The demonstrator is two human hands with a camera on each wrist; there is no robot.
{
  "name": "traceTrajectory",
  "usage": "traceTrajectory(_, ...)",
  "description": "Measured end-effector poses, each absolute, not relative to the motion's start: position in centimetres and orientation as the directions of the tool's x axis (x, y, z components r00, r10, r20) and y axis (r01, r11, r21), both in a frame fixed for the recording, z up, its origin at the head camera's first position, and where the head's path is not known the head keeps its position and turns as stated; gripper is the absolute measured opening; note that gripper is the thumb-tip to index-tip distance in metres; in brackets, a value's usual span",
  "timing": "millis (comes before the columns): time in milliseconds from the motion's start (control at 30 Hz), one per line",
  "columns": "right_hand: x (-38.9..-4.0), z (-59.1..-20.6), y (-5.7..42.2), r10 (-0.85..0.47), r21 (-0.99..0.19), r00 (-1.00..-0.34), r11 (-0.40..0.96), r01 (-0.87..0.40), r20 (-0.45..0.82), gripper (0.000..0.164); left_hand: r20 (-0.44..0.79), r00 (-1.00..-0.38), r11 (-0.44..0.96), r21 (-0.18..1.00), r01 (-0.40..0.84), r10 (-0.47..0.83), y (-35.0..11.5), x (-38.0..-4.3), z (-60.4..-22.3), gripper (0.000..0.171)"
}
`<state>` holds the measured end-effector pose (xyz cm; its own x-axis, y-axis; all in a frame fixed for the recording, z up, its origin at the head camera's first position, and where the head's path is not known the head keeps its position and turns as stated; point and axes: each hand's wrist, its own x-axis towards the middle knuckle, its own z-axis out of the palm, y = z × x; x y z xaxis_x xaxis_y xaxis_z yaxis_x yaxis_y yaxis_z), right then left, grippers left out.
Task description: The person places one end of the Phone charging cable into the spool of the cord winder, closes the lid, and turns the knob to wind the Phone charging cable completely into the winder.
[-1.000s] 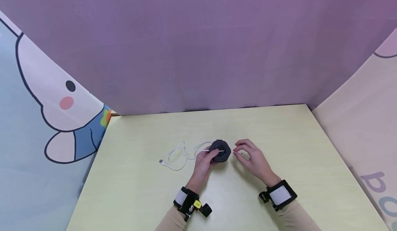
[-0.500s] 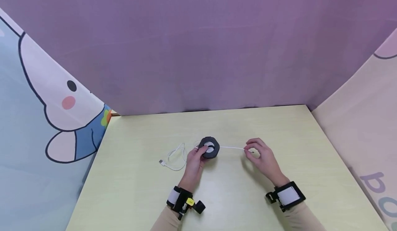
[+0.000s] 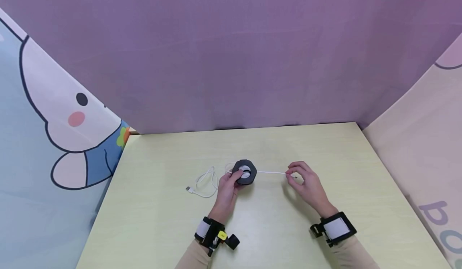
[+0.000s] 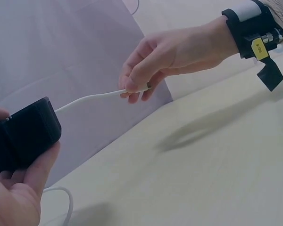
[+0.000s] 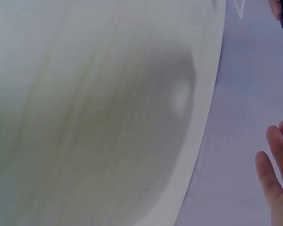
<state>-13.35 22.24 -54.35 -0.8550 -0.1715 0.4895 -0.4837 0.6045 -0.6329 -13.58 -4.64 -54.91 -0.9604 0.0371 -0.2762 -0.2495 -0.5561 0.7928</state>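
In the head view, my left hand [image 3: 225, 193] grips a black, roughly hexagonal cable winder [image 3: 253, 175] with a round, pale centre. The thumb lies over its face; in the left wrist view the winder [image 4: 30, 132] shows its thick side. A white USB cable [image 3: 270, 172] comes out of the winder's right side, nearly straight. My right hand [image 3: 310, 189] pinches that cable just behind its small plug [image 4: 144, 88], between thumb and fingertips. On the winder's left, the rest of the cable lies looped on the table, ending in a USB-A plug [image 3: 189, 189].
Both hands are above a pale wooden table [image 3: 162, 229]. A purple cloth wall [image 3: 231, 60] stands behind its far edge. Printed cloth panels flank it, the left one [image 3: 29, 140] blue with a cartoon figure, the right one [image 3: 426, 148] pale.
Over the second, my right hand has moved right with the cable end and my left hand left with the winder. More cable now shows between them. The last half second shows hardly any motion.
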Motion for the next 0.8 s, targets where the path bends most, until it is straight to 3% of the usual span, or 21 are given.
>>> traceTrajectory(800,-13.62,-54.6,22.92,-0.134,-0.621,-0.855,0.632,-0.464,0.502,0.013,-0.271,-0.963,-0.543,0.806,-0.236,0.017,-5.41,-13.46,-54.7,0.05)
